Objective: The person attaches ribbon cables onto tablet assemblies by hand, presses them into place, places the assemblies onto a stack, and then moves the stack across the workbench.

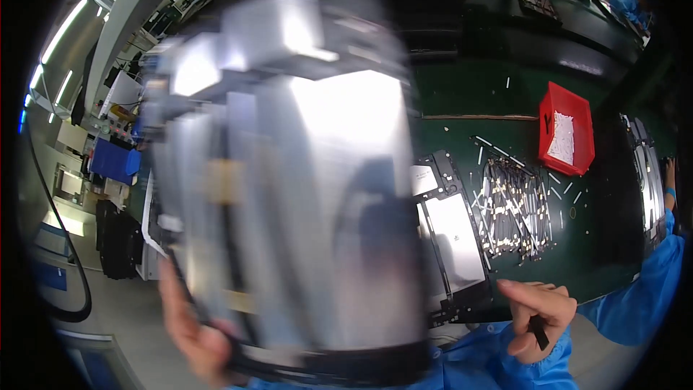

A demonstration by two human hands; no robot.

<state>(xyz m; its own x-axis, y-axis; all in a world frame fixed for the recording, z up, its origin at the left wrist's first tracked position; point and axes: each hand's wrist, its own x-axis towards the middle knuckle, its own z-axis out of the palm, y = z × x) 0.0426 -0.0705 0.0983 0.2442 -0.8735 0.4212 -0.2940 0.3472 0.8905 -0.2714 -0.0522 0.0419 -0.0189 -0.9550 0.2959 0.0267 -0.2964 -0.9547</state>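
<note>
A large, shiny silver panel [361, 245] with a black frame and dark strips across it fills the middle of the view, smeared by motion. It looks like the inside of a tablet or laptop housing. My left hand [191, 328] grips its lower left edge. At the lower right my right hand [543, 310] is curled round a small black strip [538, 332], apart from the panel. A similar silver and black panel [458, 235] lies on the green table, partly hidden behind the raised one.
A pile of thin black and silver strips [514, 209] lies right of the flat panel. Behind it stands a red bin [586, 133] holding white pieces. A co-worker's blue sleeve [642, 296] reaches toward another panel [642, 173] at the far right. Dark stacked trays [433, 14] stand beyond.
</note>
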